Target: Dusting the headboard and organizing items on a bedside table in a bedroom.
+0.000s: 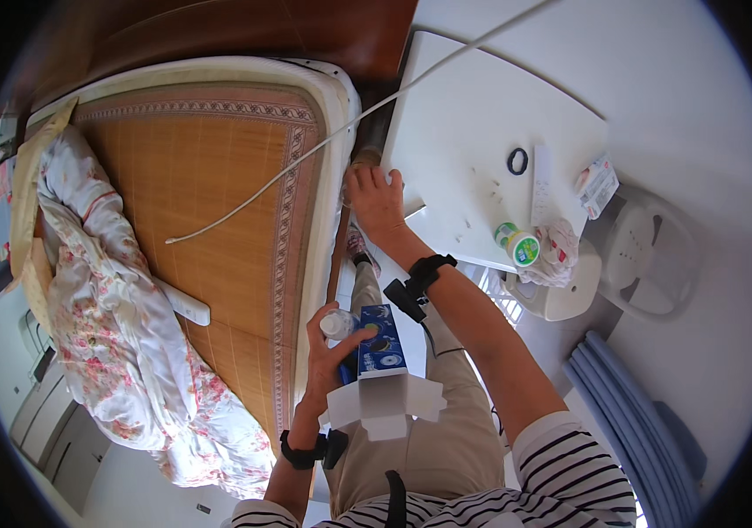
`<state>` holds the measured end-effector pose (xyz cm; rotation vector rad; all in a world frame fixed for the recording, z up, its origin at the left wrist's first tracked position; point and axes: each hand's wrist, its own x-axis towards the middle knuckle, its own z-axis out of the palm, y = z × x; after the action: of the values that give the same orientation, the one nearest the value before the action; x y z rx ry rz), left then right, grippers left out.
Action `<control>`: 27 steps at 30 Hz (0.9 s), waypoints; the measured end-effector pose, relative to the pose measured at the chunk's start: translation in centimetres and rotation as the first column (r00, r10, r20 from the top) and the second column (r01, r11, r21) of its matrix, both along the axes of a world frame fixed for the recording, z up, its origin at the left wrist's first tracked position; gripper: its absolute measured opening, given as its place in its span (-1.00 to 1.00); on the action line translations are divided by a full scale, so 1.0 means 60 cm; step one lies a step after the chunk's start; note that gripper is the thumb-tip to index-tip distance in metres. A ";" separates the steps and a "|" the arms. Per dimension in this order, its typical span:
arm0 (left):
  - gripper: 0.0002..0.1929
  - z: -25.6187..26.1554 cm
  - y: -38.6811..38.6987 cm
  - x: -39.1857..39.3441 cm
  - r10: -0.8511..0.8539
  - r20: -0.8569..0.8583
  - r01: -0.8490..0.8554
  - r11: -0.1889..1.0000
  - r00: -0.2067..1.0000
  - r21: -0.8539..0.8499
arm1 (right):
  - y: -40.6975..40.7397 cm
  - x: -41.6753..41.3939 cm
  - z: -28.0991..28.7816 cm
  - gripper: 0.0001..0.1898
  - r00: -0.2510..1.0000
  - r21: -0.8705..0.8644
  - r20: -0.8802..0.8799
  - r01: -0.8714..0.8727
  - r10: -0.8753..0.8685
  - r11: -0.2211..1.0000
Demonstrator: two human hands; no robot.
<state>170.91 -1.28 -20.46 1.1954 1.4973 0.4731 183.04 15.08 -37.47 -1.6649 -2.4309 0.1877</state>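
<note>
My left hand [324, 363] grips a clear plastic bottle with a white cap [336, 325] together with a blue printed cardboard box [384, 346]. The box's near end stands open, its white flaps spread towards me. Stretched forward, my right hand [375, 198] is over the narrow gap between the bed and the white table. Its fingers curl downward around something see-through, mostly hidden by the hand, so I cannot tell what it is or whether it is gripped. Both wrists wear black straps with small devices.
The bed's woven mat [218, 185] bears a floral quilt [105, 317] and a white remote-like object [185, 305]. A pale cable [283, 173] crosses the view. On the white table [455, 132] are a black ring [517, 161], a paper strip [540, 185], and a green-lidded tub [522, 249]. Plastic stools [580, 280] stand alongside.
</note>
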 end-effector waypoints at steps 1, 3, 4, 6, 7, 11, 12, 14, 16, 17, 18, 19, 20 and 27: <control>-0.50 0.005 0.005 -0.004 0.005 0.002 -0.005 1.000 1.000 -0.002 | -0.002 0.000 0.000 -0.48 1.000 -0.002 0.002 -0.005 0.005 1.000; -0.53 0.023 0.021 -0.012 0.000 -0.043 0.001 1.000 0.999 0.020 | -0.004 -0.002 0.023 -0.47 0.992 0.001 -0.129 0.009 -0.009 1.000; -0.53 0.019 0.021 -0.016 0.005 -0.042 -0.004 1.000 0.999 0.018 | -0.007 0.001 0.035 -0.47 0.992 0.000 -0.128 0.004 -0.004 1.000; -0.53 0.014 0.019 -0.020 0.020 -0.031 -0.020 1.000 0.999 0.012 | -0.014 0.014 0.072 -0.45 0.958 0.063 -0.285 0.065 -0.045 0.996; -0.53 0.013 0.020 -0.022 0.023 -0.029 -0.022 1.000 0.999 0.011 | -0.022 0.019 0.088 -0.45 0.958 0.062 -0.283 0.062 -0.042 0.996; -0.52 0.010 0.014 -0.029 -0.003 -0.050 0.005 1.000 0.999 0.025 | -0.063 0.050 0.165 -0.43 0.846 -0.064 -0.507 0.157 -0.168 0.986; -0.53 0.012 0.014 -0.025 -0.016 -0.049 0.017 0.999 0.999 0.038 | -0.068 0.067 0.188 -0.42 0.792 -0.106 -0.568 0.201 -0.225 0.974; -0.55 0.031 0.038 -0.007 0.202 0.079 -0.186 0.967 0.976 -0.176 | -0.084 0.092 0.218 -0.43 0.581 -0.257 -0.714 0.301 -0.390 0.918; -0.57 0.038 0.048 0.009 0.424 0.160 -0.333 0.853 0.892 -0.402 | -0.095 0.127 0.232 -0.45 0.079 -0.573 -0.783 0.294 -0.617 0.765; -0.60 0.038 0.047 0.011 0.415 0.146 -0.328 0.853 0.898 -0.407 | -0.099 0.149 0.236 -0.46 -0.156 -0.700 -0.713 0.198 -0.683 0.686; -0.62 0.039 0.046 0.013 0.403 0.132 -0.320 0.854 0.906 -0.411 | -0.100 0.171 0.243 -0.42 -0.185 -0.737 -0.675 0.156 -0.714 0.657; -0.62 0.041 0.043 0.018 0.397 0.138 -0.313 0.857 0.907 -0.409 | -0.101 0.185 0.244 -0.42 -0.185 -0.734 -0.679 0.163 -0.710 0.660; -0.63 0.044 0.038 0.023 0.379 0.137 -0.308 0.877 0.915 -0.368 | -0.103 0.199 0.242 -0.40 -0.247 -0.757 -0.648 0.115 -0.720 0.643; -0.62 0.042 -0.031 0.068 0.042 -0.042 -0.037 0.993 0.998 0.112 | -0.130 0.264 0.275 -0.49 -0.595 -0.723 -0.414 -0.245 -0.689 0.646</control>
<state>174.96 -3.14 -17.96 1.2718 1.5513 0.5663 198.89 7.26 -20.97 -1.0028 -0.0375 1.6137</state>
